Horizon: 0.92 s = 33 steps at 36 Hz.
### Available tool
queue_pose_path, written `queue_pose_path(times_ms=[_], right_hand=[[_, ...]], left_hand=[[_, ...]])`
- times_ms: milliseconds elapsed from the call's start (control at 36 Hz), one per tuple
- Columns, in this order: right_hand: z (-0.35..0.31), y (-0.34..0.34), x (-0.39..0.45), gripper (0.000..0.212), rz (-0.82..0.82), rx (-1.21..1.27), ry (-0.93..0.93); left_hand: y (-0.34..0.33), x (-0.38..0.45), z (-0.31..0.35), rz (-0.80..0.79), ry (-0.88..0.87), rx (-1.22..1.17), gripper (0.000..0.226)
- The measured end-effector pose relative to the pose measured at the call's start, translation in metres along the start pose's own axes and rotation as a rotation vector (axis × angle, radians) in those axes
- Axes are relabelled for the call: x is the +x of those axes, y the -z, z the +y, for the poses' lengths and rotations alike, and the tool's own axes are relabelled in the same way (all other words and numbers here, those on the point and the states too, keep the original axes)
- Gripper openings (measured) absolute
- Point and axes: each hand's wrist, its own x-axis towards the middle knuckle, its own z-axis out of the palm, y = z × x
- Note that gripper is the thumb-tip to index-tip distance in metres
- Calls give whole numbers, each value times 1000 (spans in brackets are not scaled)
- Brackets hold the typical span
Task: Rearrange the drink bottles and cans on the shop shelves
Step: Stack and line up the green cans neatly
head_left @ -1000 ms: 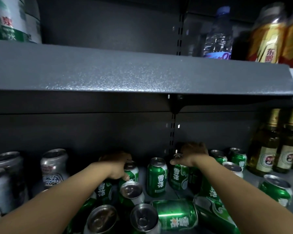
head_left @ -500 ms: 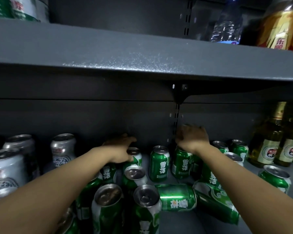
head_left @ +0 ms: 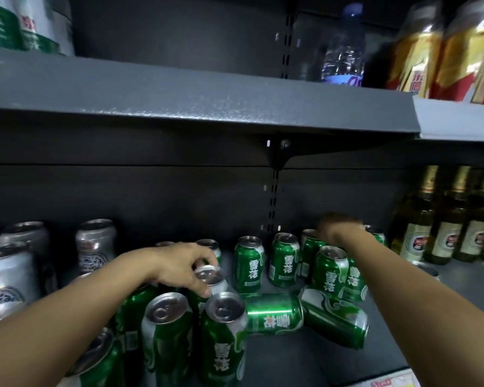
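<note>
Several green beer cans crowd the lower shelf (head_left: 305, 367). My left hand (head_left: 179, 268) grips the top rim of an upright green can (head_left: 210, 277), fingers curled round its lid. My right hand (head_left: 337, 227) reaches deep to the back over upright green cans (head_left: 309, 247); it is blurred and its fingers are hidden. Two green cans lie on their sides, one (head_left: 274, 314) in the middle and one (head_left: 336, 322) to its right. Other green cans (head_left: 249, 263) stand behind them, and more stand upright at the front (head_left: 224, 339).
Silver cans (head_left: 95, 244) stand at the left of the lower shelf. Glass beer bottles (head_left: 419, 224) stand at the right. The upper shelf (head_left: 207, 101) overhangs close above, carrying a water bottle (head_left: 344, 46) and gold-labelled bottles (head_left: 419, 51).
My left hand drew back towards me and took hold of a nearer can's top. My right hand moved right along the back row. The camera tilted slightly.
</note>
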Motion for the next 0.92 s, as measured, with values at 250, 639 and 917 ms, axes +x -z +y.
queue_pose_path(times_ms=[250,639,917], right_hand=[[9,-3,-19,88,-321,-192,100],[-116,44,-74,30,-305,1088,645],[-177,48,-82,66,-196,1044,736]], left_hand=[[12,5,16,-89,42,17,61],[51,-26,4,269,94,-540,35],[88,-35,-6,510,149,-586,33]])
